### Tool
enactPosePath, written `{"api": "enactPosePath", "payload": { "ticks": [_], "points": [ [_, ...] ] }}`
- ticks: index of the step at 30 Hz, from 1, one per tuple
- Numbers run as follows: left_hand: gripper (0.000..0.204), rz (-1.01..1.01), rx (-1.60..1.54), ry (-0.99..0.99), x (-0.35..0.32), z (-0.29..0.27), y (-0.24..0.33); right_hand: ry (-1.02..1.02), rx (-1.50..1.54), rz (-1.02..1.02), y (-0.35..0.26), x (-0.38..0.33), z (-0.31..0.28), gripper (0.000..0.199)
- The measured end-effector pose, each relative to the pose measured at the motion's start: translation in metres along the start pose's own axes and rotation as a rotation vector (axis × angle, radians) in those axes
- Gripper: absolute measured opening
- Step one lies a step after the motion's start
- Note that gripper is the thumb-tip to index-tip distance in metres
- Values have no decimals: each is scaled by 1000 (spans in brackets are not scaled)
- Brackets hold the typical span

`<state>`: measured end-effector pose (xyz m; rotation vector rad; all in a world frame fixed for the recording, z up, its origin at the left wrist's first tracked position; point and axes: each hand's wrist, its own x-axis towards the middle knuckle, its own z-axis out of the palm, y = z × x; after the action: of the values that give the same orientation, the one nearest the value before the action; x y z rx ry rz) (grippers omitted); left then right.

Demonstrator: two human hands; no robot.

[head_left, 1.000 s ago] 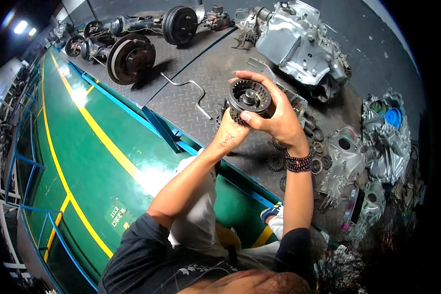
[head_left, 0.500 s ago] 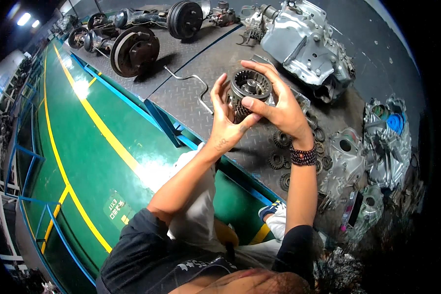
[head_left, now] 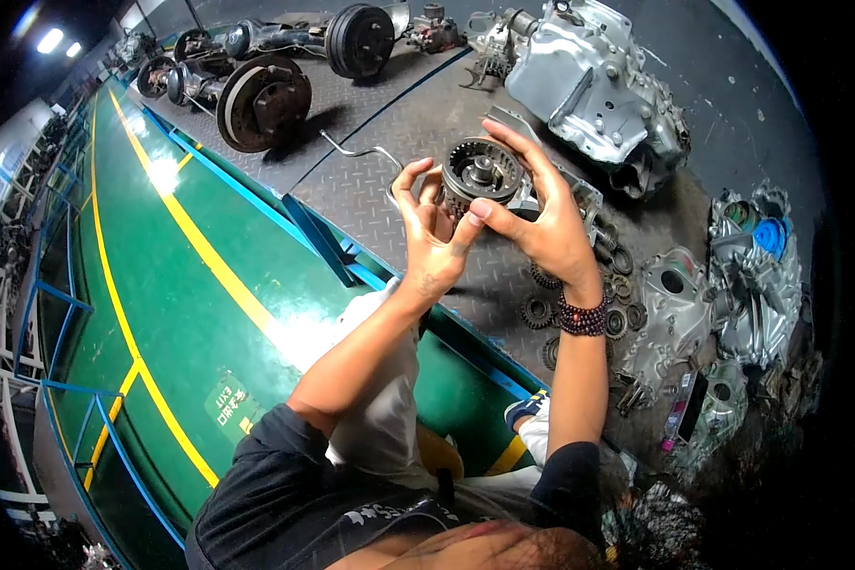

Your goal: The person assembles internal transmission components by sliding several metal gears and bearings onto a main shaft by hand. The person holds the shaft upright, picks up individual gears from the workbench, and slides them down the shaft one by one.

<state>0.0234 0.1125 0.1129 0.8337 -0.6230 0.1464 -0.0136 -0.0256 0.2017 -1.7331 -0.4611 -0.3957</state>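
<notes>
Between both hands I hold a dark metal gear assembly (head_left: pixel 483 169), raised over the tread-plate bench (head_left: pixel 361 185). It has a round toothed ring on top, with a hub in the middle. My left hand (head_left: pixel 431 217) grips its lower left side, fingers curled round it. My right hand (head_left: pixel 546 214) wraps its right side, thumb at the front of the ring and fingers behind. The underside of the assembly is mostly hidden by my hands. Below my right wrist, several loose gears (head_left: pixel 537 312) lie on the bench.
A large silver gearbox housing (head_left: pixel 589 90) stands at the far right. More silver castings (head_left: pixel 670 285) lie at right. Axles with a brake drum (head_left: pixel 264 103) rest at far left, near a bent metal rod (head_left: pixel 351 152). A blue rail (head_left: pixel 247 195) edges the bench beside the green floor (head_left: pixel 190 313).
The gear assembly has turned so its toothed ring faces me more. My left fingers have curled in and shifted lower along it. My right hand keeps its grip.
</notes>
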Motion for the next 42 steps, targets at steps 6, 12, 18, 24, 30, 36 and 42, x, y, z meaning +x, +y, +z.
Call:
{"api": "enactPosePath", "payload": {
  "ticks": [6, 12, 18, 24, 30, 36, 42],
  "points": [
    [111, 47, 41, -8, 0, -6, -5, -26, 68, 10, 9, -5, 5, 80],
    [114, 26, 52, -51, 1, -16, -3, 2, 113, -15, 20, -8, 12, 88],
    [115, 10, 80, -140, 3, -9, 4, 57, 204, 44, 22, -15, 14, 81],
    [110, -18, 132, -173, 8, -10, 2, 73, 147, 40, 25, -14, 16, 72],
    [112, 47, 149, -218, 10, -14, 0, 93, 71, 57, 12, -15, 25, 69],
    [57, -282, 468, -113, 10, -22, -9, 116, -194, 28, 6, -12, 28, 69],
    [27, -88, 400, -165, 13, -29, -12, 118, -458, -2, 8, -14, 34, 79]
  ]
}}
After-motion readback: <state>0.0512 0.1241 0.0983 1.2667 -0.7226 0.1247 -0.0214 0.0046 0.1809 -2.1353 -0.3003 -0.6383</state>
